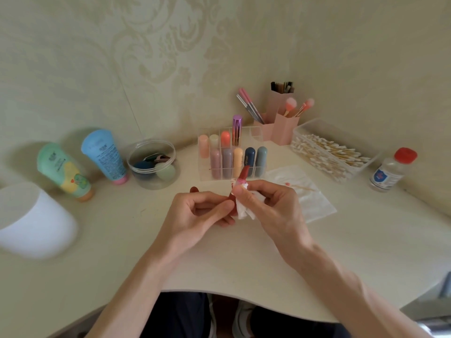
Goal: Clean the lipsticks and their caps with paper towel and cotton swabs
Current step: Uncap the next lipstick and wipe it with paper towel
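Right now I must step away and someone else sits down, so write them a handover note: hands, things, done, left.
The left hand grips the open red lipstick by its base.
The right hand pinches a paper towel scrap round the stick's collar.
A red piece, likely its cap, lies behind the left hand.
Nine capped lipsticks stand in the clear organizer; cotton swabs far right; a used swab on the towel sheet.
Done: cannot tell. Left: finish this wipe, swab the cap, then the rest.

The pale surface (pixel 136 242) carries two tubes (pixel 64 171) (pixel 104 156), a round clear tub (pixel 152 164), a clear lipstick organizer (pixel 231 154), pink brush holders (pixel 280 123), a swab box (pixel 329 152), a red-capped bottle (pixel 390 170), a paper towel (pixel 310 193) and a white container (pixel 34 220).
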A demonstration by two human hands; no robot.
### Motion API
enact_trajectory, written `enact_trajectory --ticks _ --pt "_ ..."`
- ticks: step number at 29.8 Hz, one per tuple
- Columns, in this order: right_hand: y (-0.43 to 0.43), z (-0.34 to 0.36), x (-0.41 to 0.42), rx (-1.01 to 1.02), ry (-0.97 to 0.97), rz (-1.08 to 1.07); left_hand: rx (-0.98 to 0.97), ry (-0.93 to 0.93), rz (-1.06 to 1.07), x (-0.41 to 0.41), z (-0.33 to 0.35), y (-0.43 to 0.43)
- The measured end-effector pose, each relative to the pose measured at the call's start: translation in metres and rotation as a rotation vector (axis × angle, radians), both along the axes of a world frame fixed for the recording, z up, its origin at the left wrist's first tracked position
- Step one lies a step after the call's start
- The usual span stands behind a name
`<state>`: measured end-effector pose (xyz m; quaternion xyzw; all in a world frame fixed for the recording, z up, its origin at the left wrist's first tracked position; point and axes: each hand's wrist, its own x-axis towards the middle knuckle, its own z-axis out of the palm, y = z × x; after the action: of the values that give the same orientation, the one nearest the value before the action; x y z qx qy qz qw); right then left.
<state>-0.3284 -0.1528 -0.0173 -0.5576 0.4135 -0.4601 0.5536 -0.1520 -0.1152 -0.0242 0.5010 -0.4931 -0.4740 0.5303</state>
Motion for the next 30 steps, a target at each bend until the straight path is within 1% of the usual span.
enact_trajectory --ticks 4,7,12,14,18,24,30 --pt "-0.001 -0.0033 0.001 0.033 0.014 0.044 -0.028 -0.051 0.066 0.0003 -0.0027 0.0006" --pt "-0.0024 -0.004 0.001 0.035 0.029 0.028 -0.048 -0.08 0.082 -0.0003 -0.0032 0.0013" --pt "-0.0026 -0.0033 -0.004 0.0 -0.012 0.122 -0.035 -0.006 0.143 -0.0001 -0.0024 0.0014" --pt "-0.0033 -0.0033 -0.0047 -0.011 -0.019 0.148 -0.038 0.009 0.138 0.0003 -0.0024 0.0021" --pt "-0.0041 -0.0046 -0.0049 -0.014 -0.027 0.135 -0.041 0.013 0.1 0.0014 -0.0026 0.0025" --pt "-0.0051 -0.0084 -0.0055 -0.017 0.042 0.191 -0.052 -0.016 0.099 0.0051 -0.006 -0.0001" --pt "-0.0041 -0.0063 -0.0039 0.004 0.038 0.192 -0.062 -0.043 0.073 0.0056 -0.0066 -0.0013"
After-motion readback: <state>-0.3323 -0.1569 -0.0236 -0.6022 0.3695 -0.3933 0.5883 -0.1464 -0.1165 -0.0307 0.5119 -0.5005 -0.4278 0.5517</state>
